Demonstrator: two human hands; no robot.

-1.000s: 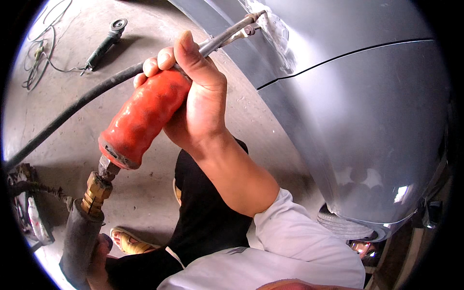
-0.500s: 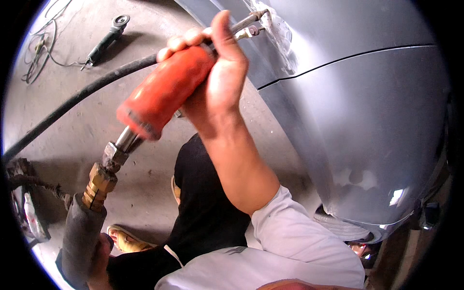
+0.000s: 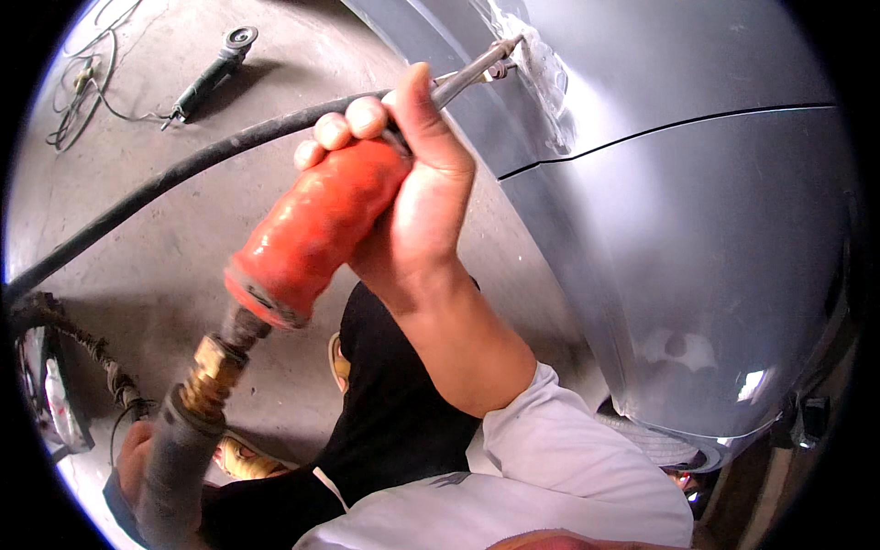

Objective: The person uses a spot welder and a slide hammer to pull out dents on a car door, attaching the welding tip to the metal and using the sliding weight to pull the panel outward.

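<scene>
A slide hammer dent puller slants across the view, its steel rod (image 3: 472, 75) reaching to a bare, scraped patch (image 3: 548, 82) on a grey car panel (image 3: 697, 229). My right hand (image 3: 422, 192) is wrapped from below round its red sliding weight (image 3: 321, 229), thumb pointing up along the rod. At the lower left, my left hand (image 3: 136, 454) grips the puller's black handle (image 3: 179, 458), which partly hides the fingers. A brass fitting (image 3: 215, 371) sits between weight and handle. Beside the rod's tip, a small metal clamp (image 3: 498, 71) is near the panel.
A thick black cable (image 3: 183, 165) runs from behind my right hand to the left edge. An angle grinder (image 3: 215, 78) with a thin cord (image 3: 110, 55) lies on the concrete floor (image 3: 302, 55). More cabling (image 3: 101, 353) lies at the left. A panel seam (image 3: 660, 128) crosses the car.
My right hand and the red weight have slid back along the rod toward the handle, showing more rod ahead. The view has shifted slightly, and more of my left hand shows.
</scene>
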